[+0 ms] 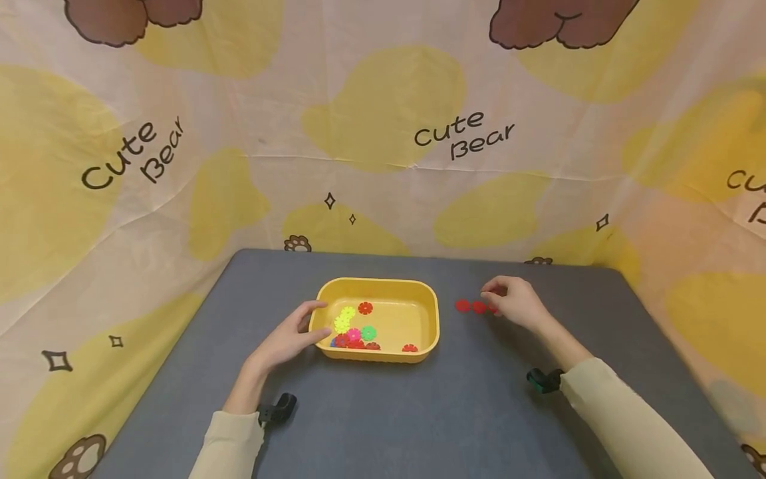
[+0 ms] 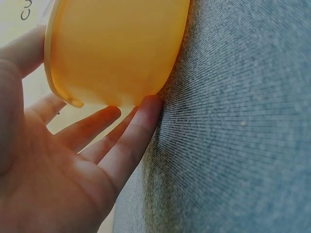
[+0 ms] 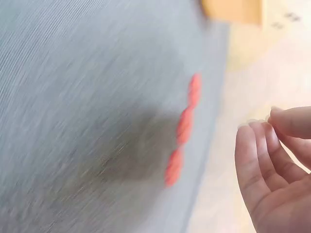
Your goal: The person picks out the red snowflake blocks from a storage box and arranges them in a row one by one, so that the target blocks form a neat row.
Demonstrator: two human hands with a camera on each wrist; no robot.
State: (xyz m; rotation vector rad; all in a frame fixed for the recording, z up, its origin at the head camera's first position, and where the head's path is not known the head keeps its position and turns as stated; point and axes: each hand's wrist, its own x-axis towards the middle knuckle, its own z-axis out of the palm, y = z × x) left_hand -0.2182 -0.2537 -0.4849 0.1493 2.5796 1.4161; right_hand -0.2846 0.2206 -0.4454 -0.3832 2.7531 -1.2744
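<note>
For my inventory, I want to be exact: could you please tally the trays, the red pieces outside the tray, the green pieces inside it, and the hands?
Yellow tray: 1
Red pieces outside: 3
Green piece inside: 1
Hands: 2 (left hand, right hand)
Total: 7

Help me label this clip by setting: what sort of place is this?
Probably a makeshift tabletop booth: Cute Bear fabric hangs behind and beside a grey table holding a yellow tray of small pieces.

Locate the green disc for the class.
In the head view, the green disc lies inside the yellow tray, left of its middle, just right of the pink disc.
</note>
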